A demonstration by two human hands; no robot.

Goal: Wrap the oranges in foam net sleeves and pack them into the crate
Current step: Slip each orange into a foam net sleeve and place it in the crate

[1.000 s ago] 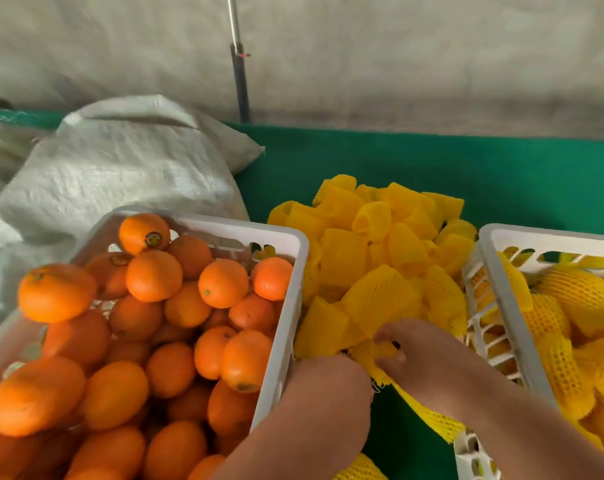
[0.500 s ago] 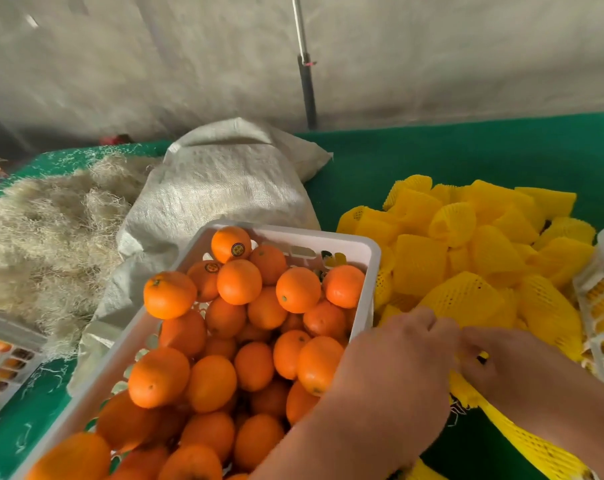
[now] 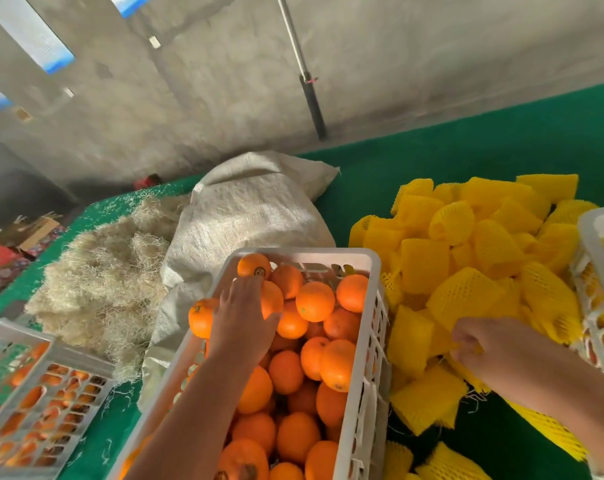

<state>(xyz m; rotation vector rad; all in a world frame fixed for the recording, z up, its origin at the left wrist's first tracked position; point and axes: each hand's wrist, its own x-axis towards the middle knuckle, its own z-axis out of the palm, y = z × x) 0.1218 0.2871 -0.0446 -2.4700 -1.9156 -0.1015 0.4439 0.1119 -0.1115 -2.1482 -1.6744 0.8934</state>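
The left hand (image 3: 241, 317) lay at centre frame over the heaped oranges (image 3: 314, 301) in the white supply crate (image 3: 370, 368). Its fingers were spread and bent over one orange (image 3: 271, 299) near the crate's far end. The palm hid the contact, so whether a full grasp had closed could not be told. The right hand (image 3: 480, 344), at right of centre, pinched a yellow foam net sleeve (image 3: 463, 296) at the near edge of the sleeve pile (image 3: 473, 237) on the green table (image 3: 467, 150).

Probable faults from this state:

1. Dislodged fruit. The oranges were heaped to rim level, and one orange (image 3: 201, 317) sat at the left rim beside the left wrist. Lifting the chosen fruit could unsettle its neighbours and send this one over the rim onto the table.
2. Double pick. The sleeves lay overlapped and touching. A pinch at one edge could drag a second sleeve along or pull several off the pile.
3. Torn or collapsed sleeve. The net looked soft and open-meshed. A one-sided pull could stretch the mouth shut and make insertion of the fruit difficult.
4. Weak grasp. If the orange was held by fingertips only, it could roll out during transfer.

The packing crate (image 3: 595, 258) stood at the right edge of the frame, only partly in view, with wrapped fruit visible through its side openings. A woven sack (image 3: 252, 216), a heap of straw-like fibre (image 3: 103, 271) and another crate (image 3: 41, 386) lay to the left.
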